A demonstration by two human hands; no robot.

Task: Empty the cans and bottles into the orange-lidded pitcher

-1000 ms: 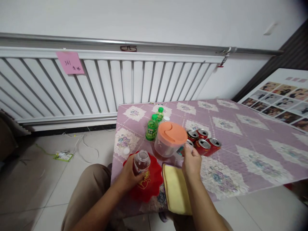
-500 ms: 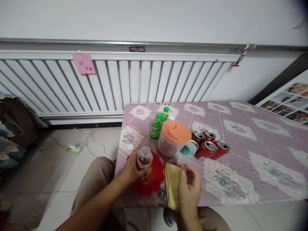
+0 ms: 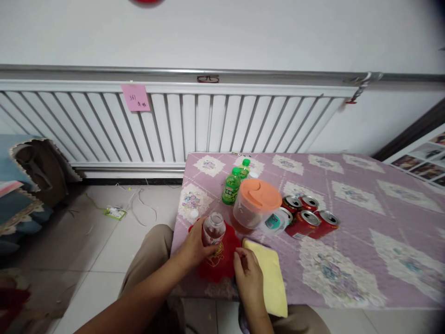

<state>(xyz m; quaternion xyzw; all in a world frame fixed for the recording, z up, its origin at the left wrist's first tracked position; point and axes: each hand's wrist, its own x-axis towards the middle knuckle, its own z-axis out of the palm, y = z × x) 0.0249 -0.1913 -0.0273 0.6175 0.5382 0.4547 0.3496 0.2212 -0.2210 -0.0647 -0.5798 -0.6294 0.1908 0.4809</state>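
My left hand [image 3: 196,243] grips a small clear bottle [image 3: 213,228] with no cap, standing on a red scalloped mat [image 3: 222,259] at the table's near left corner. My right hand [image 3: 247,277] rests on the left edge of a folded yellow cloth [image 3: 270,274] beside the red mat, fingers curled at the cloth's edge. A white cap [image 3: 193,214] lies on the cloth-covered table just left of the bottle. Behind the bottle stands a clear pitcher [image 3: 255,206] with an orange lid.
Two green bottles [image 3: 232,186] stand behind the pitcher. Several red cans [image 3: 306,216] and a white-lidded tub [image 3: 276,220] sit to its right on the purple floral tablecloth [image 3: 347,204]. A white radiator [image 3: 167,123] lines the wall; cables and a power strip [image 3: 114,213] lie on the floor.
My right hand drew back from the pitcher and cans toward me and now sits at the yellow cloth's left edge. My left hand kept its hold on the bottle. The view shifted left.
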